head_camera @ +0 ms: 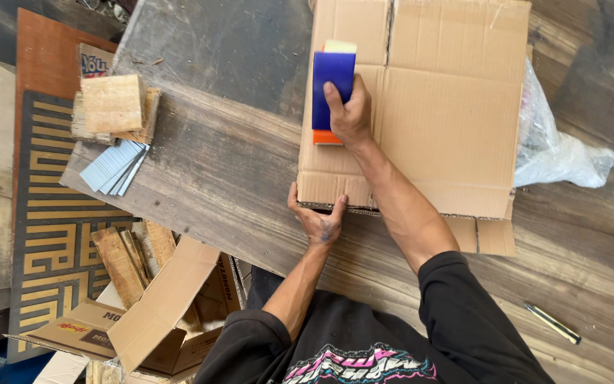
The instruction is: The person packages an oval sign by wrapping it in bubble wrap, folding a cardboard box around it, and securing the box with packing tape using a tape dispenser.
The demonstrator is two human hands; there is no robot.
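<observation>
The cardboard box [442, 114] is lying flat, flaps closed, on the weathered wooden table [236, 163]; all positions below are being given relative to this box.

The right hand [352, 114] is resting on top of the box, toward its left part, with the fingers clamped around a blue tape dispenser [332, 89]. The dispenser is standing on the box surface just left of the centre seam, its orange end [327, 137] pointing toward the box's near edge and a pale yellowish end at the far side.

The left hand [318, 219] is pressing against the box's near edge at its left corner. The fingers are spread apart, the thumb is hooking over the corrugated edge, and the hand is gripping nothing else.

A crumpled clear plastic bag [556, 153] is lying against the box's right side, touching it. A loose cardboard flap [488, 236] is protruding below the box's near right corner.

Well to the left of the box, a stack of wooden blocks [115, 107] is sitting on the table's left end, with a fan of pale blue-grey strips [116, 166] just beside it. Below and left of the box, off the table edge, an open carton [143, 313] is holding more wood pieces [131, 256]. A dark pen-like object [552, 323] is lying on the table, well clear of the box's near right corner.
</observation>
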